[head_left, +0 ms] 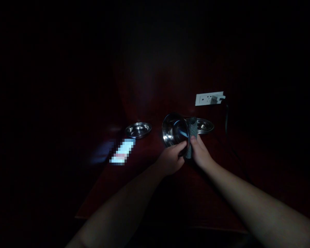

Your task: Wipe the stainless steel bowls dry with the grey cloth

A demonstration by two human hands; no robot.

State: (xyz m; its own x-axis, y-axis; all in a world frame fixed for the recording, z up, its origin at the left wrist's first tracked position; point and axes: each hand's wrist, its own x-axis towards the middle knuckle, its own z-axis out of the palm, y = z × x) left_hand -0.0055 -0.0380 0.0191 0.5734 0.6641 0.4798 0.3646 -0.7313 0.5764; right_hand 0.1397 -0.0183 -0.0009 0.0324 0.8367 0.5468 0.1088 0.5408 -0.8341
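Observation:
My left hand [172,159] grips the rim of a shiny steel bowl [172,132], which is tilted on its side with its hollow facing left and toward me. Against the right side of the bowl, my right hand [200,151] holds a grey-green cloth [193,129]. The fingers of that hand are closed on the cloth, partly hidden behind it. Both hands are above the dark red table [150,186]. Behind the cloth, and partly covered by it, lie steel plates [206,126] that look stacked.
A shallow steel dish [138,129] stands at the back left of the table. In front of it lies a bright, blurred-out rectangle [122,151]. On the wall is a white socket [209,98] with a plug and a dark cable [226,119]. The surroundings are very dark.

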